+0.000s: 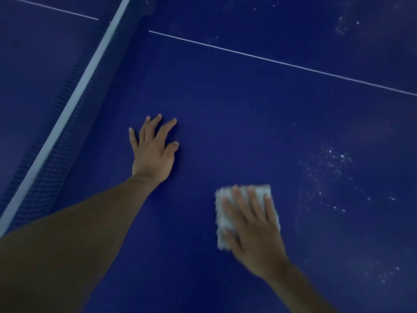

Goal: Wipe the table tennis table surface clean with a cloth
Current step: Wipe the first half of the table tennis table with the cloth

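Blue table tennis table [225,105] fills the view, its edges cut off. The right hand [250,229] presses straight fingers flat on a pale cloth [219,213], which is blurred, largely covered and low in the middle. The left hand [153,150] rests splayed wide beside the net [74,102]. White specks [329,168] lie right of the cloth.

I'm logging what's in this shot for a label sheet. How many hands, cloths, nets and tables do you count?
Hands: 2, left hand and right hand
Cloth: 1
Net: 1
Table: 1
Total: 5
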